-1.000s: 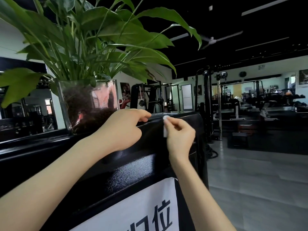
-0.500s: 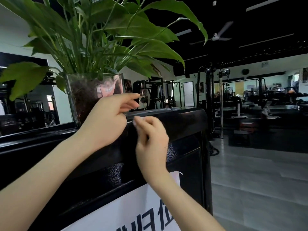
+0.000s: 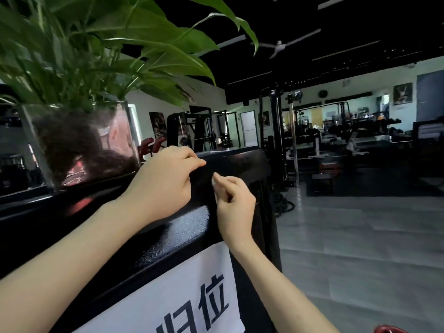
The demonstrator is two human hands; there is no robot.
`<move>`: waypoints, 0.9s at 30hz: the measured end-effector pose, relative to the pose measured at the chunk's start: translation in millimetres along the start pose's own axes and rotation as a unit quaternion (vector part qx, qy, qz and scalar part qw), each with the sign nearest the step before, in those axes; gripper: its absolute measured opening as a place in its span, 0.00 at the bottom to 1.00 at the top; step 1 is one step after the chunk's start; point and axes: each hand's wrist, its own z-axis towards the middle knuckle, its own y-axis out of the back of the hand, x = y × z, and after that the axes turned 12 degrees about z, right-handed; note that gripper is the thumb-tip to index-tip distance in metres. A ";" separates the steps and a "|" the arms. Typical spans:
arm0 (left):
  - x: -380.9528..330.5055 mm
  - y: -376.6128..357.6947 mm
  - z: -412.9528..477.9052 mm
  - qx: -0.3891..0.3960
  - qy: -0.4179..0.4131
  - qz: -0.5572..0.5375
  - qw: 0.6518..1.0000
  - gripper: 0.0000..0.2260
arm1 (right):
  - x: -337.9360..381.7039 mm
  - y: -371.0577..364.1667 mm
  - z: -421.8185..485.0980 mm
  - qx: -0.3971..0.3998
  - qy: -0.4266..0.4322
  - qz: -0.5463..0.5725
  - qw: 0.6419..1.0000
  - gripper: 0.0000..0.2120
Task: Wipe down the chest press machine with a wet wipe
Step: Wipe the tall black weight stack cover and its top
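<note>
While the left hand hooks curled fingers over the top edge of the black machine frame, seemingly to brace, the right hand pinches a small white wipe against the panel. The wipe sits at three o'clock of the left knuckles, with a glass vase at ten.

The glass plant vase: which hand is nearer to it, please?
Left. The left hand holds the black frame just right of the glass vase; the right hand, pinching the wet wipe, is farther right.

Right hand — wipe on machine
</note>
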 end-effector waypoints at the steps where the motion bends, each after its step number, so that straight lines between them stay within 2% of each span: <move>1: -2.9 -4.6 6.5 0.000 -0.005 0.009 1.000 0.20 | -3.1 3.0 -0.4 0.014 0.022 -0.005 1.000 0.10; 2: -6.5 -9.1 13.8 0.010 -0.007 0.021 1.000 0.20 | -7.6 8.7 7.6 0.003 0.016 -0.004 1.000 0.09; 4: -14.2 -16.8 28.6 0.043 -0.006 0.038 0.998 0.20 | -32.3 25.7 36.9 -0.066 -0.080 0.008 0.995 0.08; 7: -24.0 -28.2 49.1 0.076 -0.008 0.056 0.996 0.22 | -80.1 53.4 78.2 -0.151 -0.254 0.073 0.953 0.09; 9: -28.1 -35.8 61.7 0.093 0.002 0.061 0.994 0.22 | -105.7 62.0 95.3 -0.172 -0.306 0.109 0.930 0.09; 12: -31.0 -44.4 77.8 0.107 0.041 0.044 0.992 0.22 | -118.0 62.0 106.8 -0.198 -0.305 0.098 0.926 0.07; 15: -28.0 -46.7 84.8 0.094 0.106 -0.057 0.988 0.29 | -96.5 52.1 87.8 -0.184 -0.236 0.071 0.951 0.04; 18: -25.6 -47.3 84.0 0.093 0.132 -0.115 0.980 0.32 | -56.8 34.0 52.4 -0.058 -0.083 0.092 0.991 0.04; 20: -24.9 -48.8 84.6 0.089 0.137 -0.116 0.980 0.32 | -46.4 25.4 48.3 0.018 0.026 0.096 0.995 0.05; 21: -24.6 -49.5 86.0 0.091 0.142 -0.117 0.979 0.32 | -49.3 25.0 56.9 0.024 0.047 0.093 0.994 0.06; 23: -24.5 -50.6 88.9 0.094 0.148 -0.111 0.978 0.31 | -67.6 31.5 85.4 -0.015 0.021 0.088 0.996 0.06; 25: -26.5 -52.2 92.4 0.095 0.143 -0.086 0.981 0.27 | -93.1 47.4 114.9 -0.075 -0.065 0.087 0.991 0.06; 27: -29.5 -54.9 97.6 0.092 0.131 -0.059 0.985 0.24 | -116.8 62.0 134.3 -0.095 -0.148 0.116 0.978 0.06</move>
